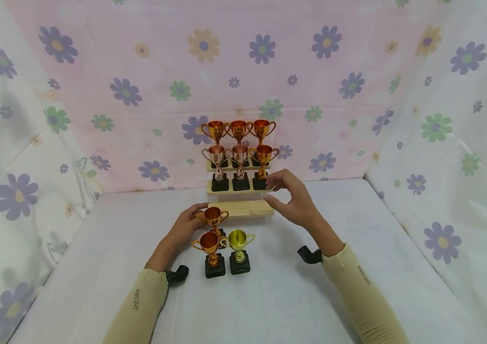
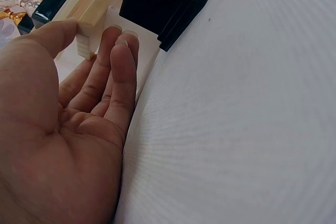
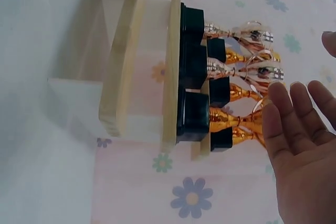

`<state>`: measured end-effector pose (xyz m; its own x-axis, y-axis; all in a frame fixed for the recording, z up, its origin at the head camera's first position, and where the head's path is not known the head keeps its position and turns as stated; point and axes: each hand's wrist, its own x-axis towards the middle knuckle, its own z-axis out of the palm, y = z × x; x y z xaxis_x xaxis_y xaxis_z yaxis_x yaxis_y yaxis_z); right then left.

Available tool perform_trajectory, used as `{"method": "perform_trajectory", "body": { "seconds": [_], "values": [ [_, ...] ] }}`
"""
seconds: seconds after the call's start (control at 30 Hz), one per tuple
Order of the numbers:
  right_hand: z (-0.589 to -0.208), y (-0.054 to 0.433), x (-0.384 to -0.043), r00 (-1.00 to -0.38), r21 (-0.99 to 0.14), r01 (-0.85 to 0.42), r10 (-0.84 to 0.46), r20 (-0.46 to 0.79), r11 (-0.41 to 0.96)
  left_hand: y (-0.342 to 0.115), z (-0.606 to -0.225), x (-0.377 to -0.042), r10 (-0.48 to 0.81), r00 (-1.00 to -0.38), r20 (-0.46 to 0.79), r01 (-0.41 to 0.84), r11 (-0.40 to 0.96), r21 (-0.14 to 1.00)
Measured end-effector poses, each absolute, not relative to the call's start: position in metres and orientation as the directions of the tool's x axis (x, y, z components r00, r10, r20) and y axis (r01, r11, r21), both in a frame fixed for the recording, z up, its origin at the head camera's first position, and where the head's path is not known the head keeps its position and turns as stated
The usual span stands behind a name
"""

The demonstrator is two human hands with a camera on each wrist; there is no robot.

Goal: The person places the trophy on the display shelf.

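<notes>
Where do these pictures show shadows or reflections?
Head view: soft shadow on the tablecloth beside the right sleeve; left wrist view: dim, faint sheen on the nearest black base; right wrist view: shadow beside the lowest shelf board, bright glints on the rosy trophies.

a flowered pink cloth backdrop [image 1: 234, 57] hangs behind the white-covered table [image 1: 277, 301].

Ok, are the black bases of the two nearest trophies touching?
Apart. The head view shows a narrow strip of white cloth between the front orange trophy's base and the yellow trophy's base.
</notes>
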<state>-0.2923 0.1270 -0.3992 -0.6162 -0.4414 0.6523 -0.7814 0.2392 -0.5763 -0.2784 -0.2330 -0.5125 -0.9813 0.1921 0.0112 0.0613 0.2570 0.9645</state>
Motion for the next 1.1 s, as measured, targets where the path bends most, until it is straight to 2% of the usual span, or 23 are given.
{"method": "perform_trajectory", "body": {
  "seconds": [0.3, 0.6, 0.83, 1.1],
  "values": [
    [-0.397, 0.115, -0.278, -0.529, -0.54, -0.821, -0.604, 0.597, 0.185, -0.233, -0.511, -0.278, 0.19, -0.982, 0.006, 0.055, 0.253, 0.966],
    [-0.395, 0.102, -0.259, -0.496, -0.537, -0.818, -0.725, 0.478, 0.205, -0.233, -0.511, -0.277, 0.179, -0.984, -0.002, 0.047, 0.27, 0.962],
    [-0.402, 0.092, -0.253, -0.427, -0.527, -0.833, -0.802, 0.417, 0.169, -0.234, -0.512, -0.275, 0.17, -0.985, -0.002, 0.045, 0.271, 0.962],
    [-0.406, 0.087, -0.25, -0.424, -0.55, -0.812, -0.846, 0.324, 0.196, -0.233, -0.512, -0.275, 0.18, -0.984, 0.015, 0.064, 0.271, 0.96]
  ]
}}
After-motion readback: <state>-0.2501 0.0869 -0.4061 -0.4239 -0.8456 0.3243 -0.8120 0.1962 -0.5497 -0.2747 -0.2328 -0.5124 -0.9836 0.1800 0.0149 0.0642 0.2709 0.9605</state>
